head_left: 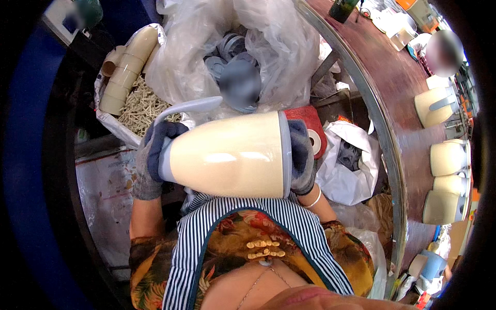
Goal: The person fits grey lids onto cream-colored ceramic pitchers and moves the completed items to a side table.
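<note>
Cream plastic is pretty much everywhere here. A big cream jug body (227, 155) lies on its side right in front of the person's chest, above the striped apron (227, 222), held off any surface. The left hand (152, 155), in a grey-and-navy glove, wraps the narrow end, fingers curled tight round the grey collar where the pale grey handle (188, 107) sticks up. The right hand (302, 155), gloved too, clamps the wide base end, fingers pressed together over the grey rim.

Not much elbow room. Behind the jug there's a clear plastic bag (186, 51) of grey parts, and by the left hand a stack of cream tubes (126, 67) lies on a heap of small cream sticks (139, 106). A red box (312, 126) and a white bag (349, 170) crowd the right hand.

The brown workbench (398, 93) curves along the right, metal edge just beside the white bag. More cream jugs (447, 178) stand near its far right edge, well apart from the held one.
</note>
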`<action>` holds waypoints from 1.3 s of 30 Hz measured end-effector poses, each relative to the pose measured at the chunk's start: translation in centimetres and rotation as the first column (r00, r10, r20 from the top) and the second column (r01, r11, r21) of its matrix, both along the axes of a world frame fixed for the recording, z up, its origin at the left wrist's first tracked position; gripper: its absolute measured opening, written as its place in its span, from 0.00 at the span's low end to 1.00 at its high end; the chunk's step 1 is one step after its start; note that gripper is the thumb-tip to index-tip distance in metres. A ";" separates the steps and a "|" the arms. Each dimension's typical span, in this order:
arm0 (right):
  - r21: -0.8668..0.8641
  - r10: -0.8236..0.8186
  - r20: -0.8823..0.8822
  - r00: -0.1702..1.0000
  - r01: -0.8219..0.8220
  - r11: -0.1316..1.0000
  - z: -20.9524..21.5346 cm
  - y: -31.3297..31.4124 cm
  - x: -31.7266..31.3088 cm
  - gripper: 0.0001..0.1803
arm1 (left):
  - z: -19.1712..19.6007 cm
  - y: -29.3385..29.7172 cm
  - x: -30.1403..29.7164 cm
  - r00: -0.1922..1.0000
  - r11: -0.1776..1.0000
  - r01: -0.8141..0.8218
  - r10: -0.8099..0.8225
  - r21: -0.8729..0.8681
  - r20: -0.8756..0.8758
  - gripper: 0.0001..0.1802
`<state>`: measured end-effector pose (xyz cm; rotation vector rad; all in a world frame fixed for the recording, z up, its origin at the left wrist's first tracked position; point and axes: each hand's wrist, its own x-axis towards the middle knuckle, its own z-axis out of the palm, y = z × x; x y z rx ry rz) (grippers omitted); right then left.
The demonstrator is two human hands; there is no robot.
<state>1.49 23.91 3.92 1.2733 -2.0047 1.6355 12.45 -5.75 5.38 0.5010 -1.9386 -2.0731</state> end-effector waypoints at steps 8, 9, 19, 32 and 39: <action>0.118 -0.046 0.361 0.931 0.004 0.993 -4.3 0.9 -0.5 0.24 | 0.6 0.3 -1.2 0.958 0.310 -0.089 -0.233 -0.946 -0.167 0.14; 0.173 -0.073 0.541 0.838 -0.026 0.985 -7.3 1.5 -1.2 0.22 | 2.7 2.1 -1.7 0.998 0.854 0.003 -0.032 -0.521 -0.046 0.18; 0.286 -0.494 -0.262 0.829 0.555 0.781 7.8 10.3 -0.7 0.24 | 14.1 13.1 -9.2 0.546 0.406 0.050 -0.776 -0.913 -0.315 0.27; 0.046 -0.942 0.292 0.163 0.982 0.184 12.5 40.7 -7.8 0.39 | 5.1 15.8 -8.8 0.664 0.559 0.339 -0.712 -0.757 -0.228 0.22; 0.781 -0.771 -0.061 0.634 0.511 0.358 8.1 35.0 9.3 0.22 | 0.4 12.8 -8.8 0.869 0.670 0.378 -0.495 -0.639 -0.004 0.22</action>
